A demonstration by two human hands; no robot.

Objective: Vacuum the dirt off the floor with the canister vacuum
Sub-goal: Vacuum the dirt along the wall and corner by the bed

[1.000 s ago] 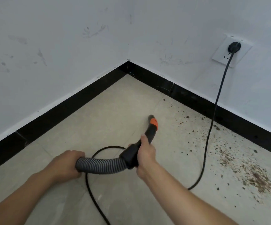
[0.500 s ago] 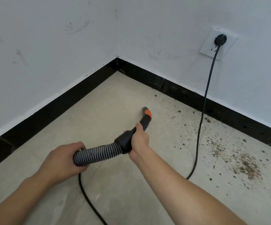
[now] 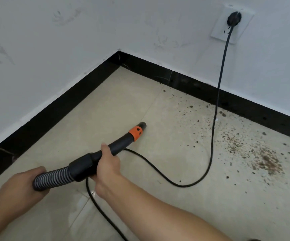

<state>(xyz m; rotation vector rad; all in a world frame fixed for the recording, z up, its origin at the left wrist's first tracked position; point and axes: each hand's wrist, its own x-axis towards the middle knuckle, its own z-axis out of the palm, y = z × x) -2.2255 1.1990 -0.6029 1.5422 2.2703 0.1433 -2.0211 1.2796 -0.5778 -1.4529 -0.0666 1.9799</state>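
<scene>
Grips: two, left grip (image 3: 19,186) and right grip (image 3: 108,164).
Ribbed hose (image 3: 54,176): one.
Black wand (image 3: 121,144): one, with one orange collar (image 3: 135,133).
Power cord (image 3: 215,119): one.
Plug (image 3: 234,18): one.
Wall socket (image 3: 218,32): one.
White walls: two, one corner between.
Black skirting runs: two.
Dense dirt patch (image 3: 267,162): one; loose specks around it too many to count.
</scene>
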